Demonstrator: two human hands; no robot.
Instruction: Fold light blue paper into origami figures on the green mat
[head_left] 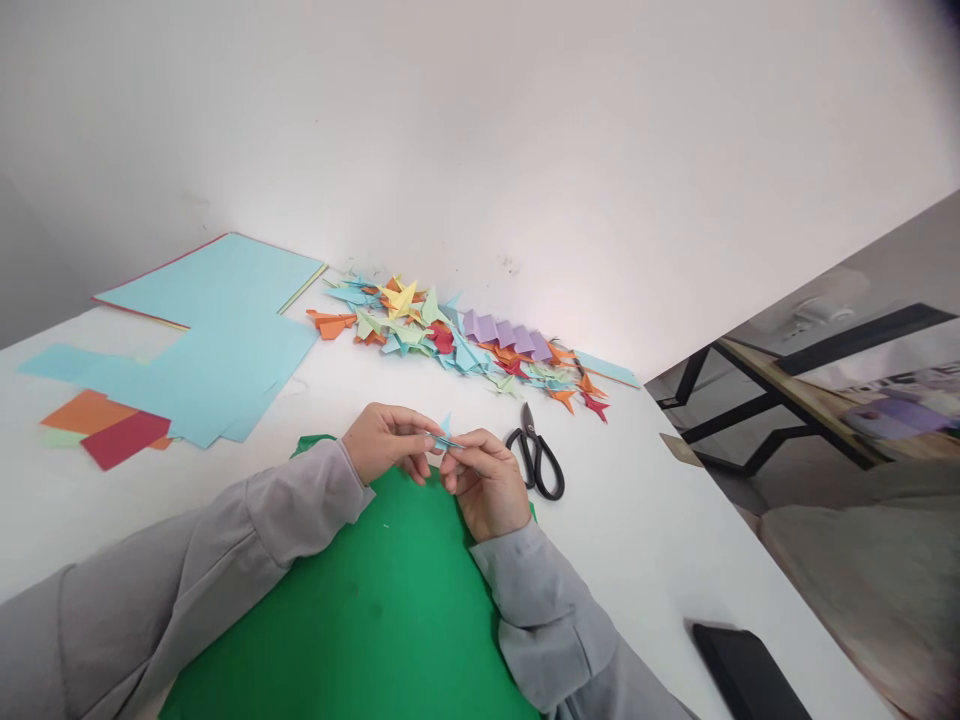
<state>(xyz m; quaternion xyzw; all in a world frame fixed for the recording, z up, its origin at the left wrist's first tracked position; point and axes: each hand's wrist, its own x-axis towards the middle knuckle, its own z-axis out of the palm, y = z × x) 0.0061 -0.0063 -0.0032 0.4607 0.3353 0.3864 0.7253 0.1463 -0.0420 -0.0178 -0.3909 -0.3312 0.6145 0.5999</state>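
1. Here's the big one, the white desk (622,570), running back to the pale wall and carrying the whole spread.
2. Green sheet (375,590) next, wide across the near side, with both forearms reaching in over it.
3. Over on the left, blue sheets (210,290) overlap one another, red and yellow edges peeking out under the far stack.
4. Along the wall, what a crowd of folded shapes (469,352)! Blue, green, orange, yellow and red, plus a purple row towards the right.
5. Small cards (126,438), orange, red and pale green, overlap near the left edge.
6. Down at the lower right, a black slab (750,670) lies flat.
7. Scissors (530,425) just beside the right hand (491,480), black handles nearest, tips pointing towards the folded shapes.
8. Now the hands: the left hand (386,440) has its fingers closed on the small blue piece, and the right hand's fingers pinch it from the other side.
9. And the smallest, that blue piece (445,432), held between both hands above the sheet's far end, one pointed tip sticking up.
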